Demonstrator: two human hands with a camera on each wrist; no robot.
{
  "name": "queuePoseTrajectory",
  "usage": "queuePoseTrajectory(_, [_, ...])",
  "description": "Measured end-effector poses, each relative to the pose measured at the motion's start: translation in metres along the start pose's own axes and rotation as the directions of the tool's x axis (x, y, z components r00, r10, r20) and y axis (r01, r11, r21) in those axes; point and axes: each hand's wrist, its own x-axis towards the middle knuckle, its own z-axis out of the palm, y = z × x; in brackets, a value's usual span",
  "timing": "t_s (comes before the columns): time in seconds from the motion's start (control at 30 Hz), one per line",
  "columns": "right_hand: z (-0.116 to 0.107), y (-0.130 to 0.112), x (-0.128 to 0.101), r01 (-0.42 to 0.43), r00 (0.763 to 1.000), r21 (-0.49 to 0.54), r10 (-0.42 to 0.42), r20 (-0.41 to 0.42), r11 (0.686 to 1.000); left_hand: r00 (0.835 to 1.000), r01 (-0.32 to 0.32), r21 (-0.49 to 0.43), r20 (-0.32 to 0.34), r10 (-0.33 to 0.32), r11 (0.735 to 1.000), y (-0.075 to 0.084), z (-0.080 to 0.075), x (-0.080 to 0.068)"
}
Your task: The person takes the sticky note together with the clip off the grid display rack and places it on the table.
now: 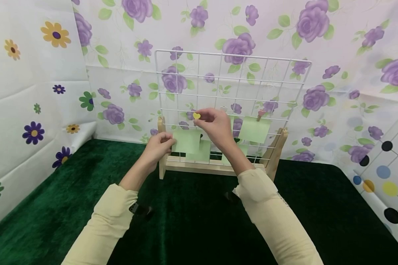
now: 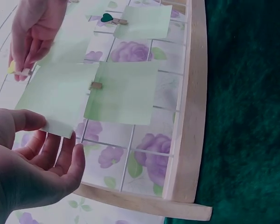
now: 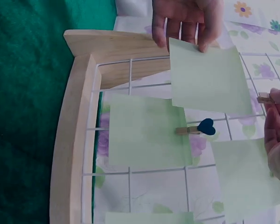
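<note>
Head view, going left to right: the left hand [image 1: 157,146] sits at about 9 o'clock of the white wire grid [image 1: 232,79], thumb and fingers pinching the lower left edge of a pale green paper note [image 1: 187,141] held flat against the wires. In the left wrist view the thumb lies on the face of that note [image 2: 56,95] while the curled fingers [image 2: 60,154] support it from beneath. At 12 o'clock of the note, the right hand [image 1: 215,127] pinches a small wooden clip with a yellow heart [image 1: 196,116], touching the note's top edge; whether the clip's mouth is already biting the paper I cannot tell, since the fingers hide it. The right wrist view shows only the clip's wooden tail [image 3: 265,97] poking from the fingertips. Further right, at 3 o'clock, another green note [image 1: 254,129] hangs from a red-heart clip [image 1: 261,113]. More notes hang lower, one under a dark heart clip [image 3: 198,128]. The grid stands in a wooden frame [image 1: 276,151] on green cloth [image 1: 192,221].
</note>
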Motion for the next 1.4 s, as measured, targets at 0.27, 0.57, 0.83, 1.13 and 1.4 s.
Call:
queuePoseTrajectory(0.27, [-0.019,0.015,-0.016,-0.175,0.974,0.090,0.159,0.161,0.980,0.997,-0.008,0.022,0.074,0.006,1.000,-0.009,-0.003,-0.008])
queuePoseTrajectory(0.57, [-0.036,0.046,-0.046,-0.318,0.913,0.047,0.292,0.285,0.947,0.989,0.012,0.062,0.144,-0.020,0.998,-0.028,-0.006,-0.017])
queuePoseTrajectory(0.83, [-0.052,0.067,-0.068,-0.328,0.899,-0.016,0.318,0.302,0.944,0.984,0.062,0.095,0.163,-0.077,0.994,-0.044,-0.016,-0.025])
queuePoseTrajectory(1.13, [-0.074,0.085,-0.088,-0.351,0.888,-0.116,0.369,0.272,0.929,0.981,0.082,0.143,0.161,-0.104,0.986,-0.060,-0.038,-0.032])
queuePoseTrajectory(1.4, [-0.098,0.100,-0.104,-0.402,0.861,-0.155,0.430,0.272,0.903,0.982,0.115,0.141,0.131,-0.134,0.983,-0.073,-0.058,-0.040])
